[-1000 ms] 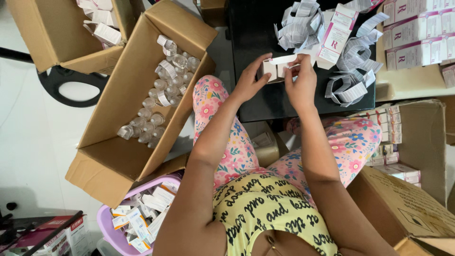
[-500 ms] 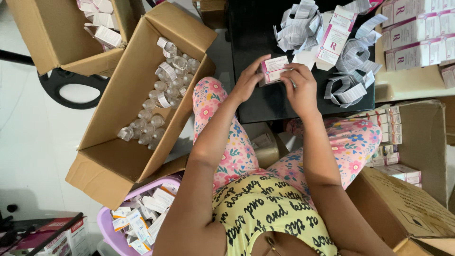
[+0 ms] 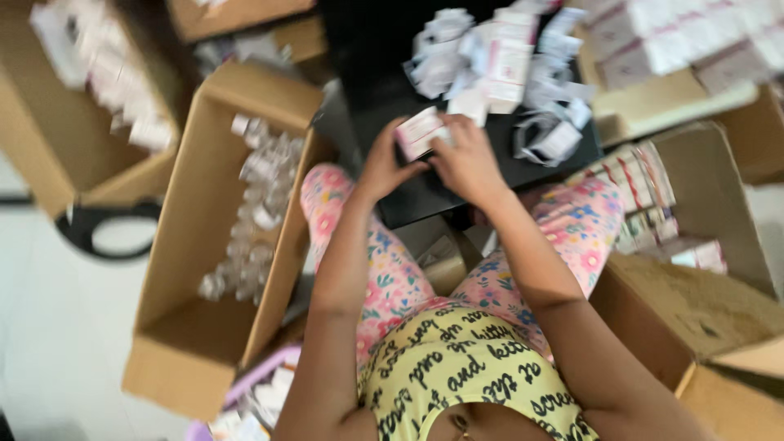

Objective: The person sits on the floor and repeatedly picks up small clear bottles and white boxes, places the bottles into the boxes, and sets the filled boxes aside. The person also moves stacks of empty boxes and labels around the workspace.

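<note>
Small carton held in both hands over a black tabletop

A small white and pink carton (image 3: 419,132) is held just above centre of the frame, over the near edge of the black table (image 3: 384,57); the left hand (image 3: 382,166) is closed on its lower left end, the right hand (image 3: 468,159) is closed over its right side, fingers curled on top; the frame is motion-blurred, so exact finger placement cannot be told

Handling, as judged: thin card, light, hollow, easily dented if pinched on the broad faces; best taken by the short ends or long edges; the surface looks smooth, somewhat slippery

Counts: one carton in hand; two hands, both on it; a loose heap of folded paper leaflets and flat cartons (image 3: 498,69) lies at upper centre, too blurred to count; one long cardboard box (image 3: 175,343) stands left of centre, holding many small clear vials (image 3: 253,208), not countable; a second box of white packs (image 3: 49,155) sits at upper left; at right, an open box (image 3: 719,204) holds stacked cartons, number unclear; one lilac tub (image 3: 261,380) at lower left holds further packs
</note>
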